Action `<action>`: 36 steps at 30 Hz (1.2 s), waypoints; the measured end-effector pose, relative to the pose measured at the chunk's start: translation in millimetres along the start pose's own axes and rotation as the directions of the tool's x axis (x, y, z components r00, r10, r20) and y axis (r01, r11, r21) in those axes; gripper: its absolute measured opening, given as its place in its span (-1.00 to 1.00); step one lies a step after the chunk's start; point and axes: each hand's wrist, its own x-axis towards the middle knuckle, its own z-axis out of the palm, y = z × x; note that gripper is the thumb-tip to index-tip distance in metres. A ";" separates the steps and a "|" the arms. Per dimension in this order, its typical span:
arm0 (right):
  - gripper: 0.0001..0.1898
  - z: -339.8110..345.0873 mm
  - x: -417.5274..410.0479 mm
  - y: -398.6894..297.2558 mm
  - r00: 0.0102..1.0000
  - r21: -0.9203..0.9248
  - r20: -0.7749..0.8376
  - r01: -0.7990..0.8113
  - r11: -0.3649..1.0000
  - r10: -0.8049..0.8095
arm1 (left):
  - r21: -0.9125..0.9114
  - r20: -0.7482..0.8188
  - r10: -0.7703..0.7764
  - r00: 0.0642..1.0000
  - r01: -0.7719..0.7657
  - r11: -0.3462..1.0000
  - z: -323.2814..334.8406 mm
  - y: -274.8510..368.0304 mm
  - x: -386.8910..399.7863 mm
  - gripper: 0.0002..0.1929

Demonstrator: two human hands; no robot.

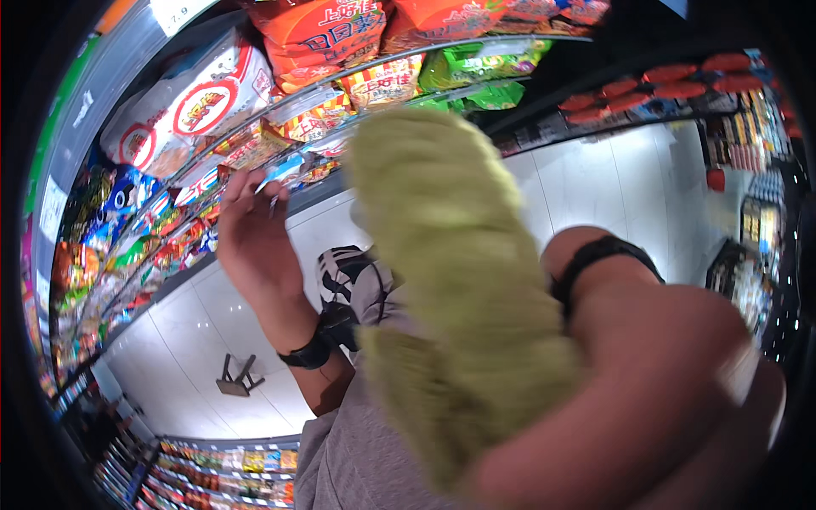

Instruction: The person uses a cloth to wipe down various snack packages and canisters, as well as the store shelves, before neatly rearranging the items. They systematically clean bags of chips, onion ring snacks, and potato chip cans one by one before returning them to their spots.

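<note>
Close to the camera, my right hand point(612, 395) grips a folded yellow-green plush cloth point(446, 242). The cloth is blurred, reaches up toward the snack shelves and covers much of the middle of the view. My left hand point(258, 236) is raised in front of the lower shelves, its fingers loosely bent with gaps between them. No held thing is plain in it, though a light-blue patch shows behind its fingertips. Beyond it lie striped snack bags point(319, 121) and a large clear-and-white bag of snacks point(197, 111). Orange chip bags point(325, 38) stand on the upper shelf.
Green snack bags point(484, 64) sit farther along the shelving. A small dark stool point(239, 379) stands on the pale tiled floor point(191, 338) behind me. More stocked shelves point(229, 472) run along the bottom, and goods displays point(758, 210) line the right side.
</note>
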 end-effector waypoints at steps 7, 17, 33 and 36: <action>-0.78 86.2 0.3 5.7 0.999 -0.018 -0.025 -0.027 0.999 0.027 | -0.135 -0.018 0.019 1.000 -0.021 0.991 -130.2 90.1 12.8 -0.59; -0.77 221.8 3.0 57.4 0.990 0.150 -0.141 -0.004 0.989 0.026 | 0.120 -0.140 0.025 0.990 -0.008 0.993 -259.3 230.9 15.9 -0.59; -0.74 235.6 -3.8 19.0 0.999 0.357 0.029 0.030 0.934 -0.044 | -0.050 -0.307 0.063 0.949 -0.082 0.995 -392.7 301.5 24.7 -0.46; -0.74 322.4 58.1 127.2 0.995 0.336 0.011 0.093 0.937 -0.102 | -0.067 -0.227 0.027 0.974 -0.043 0.997 -418.8 325.7 47.7 -0.55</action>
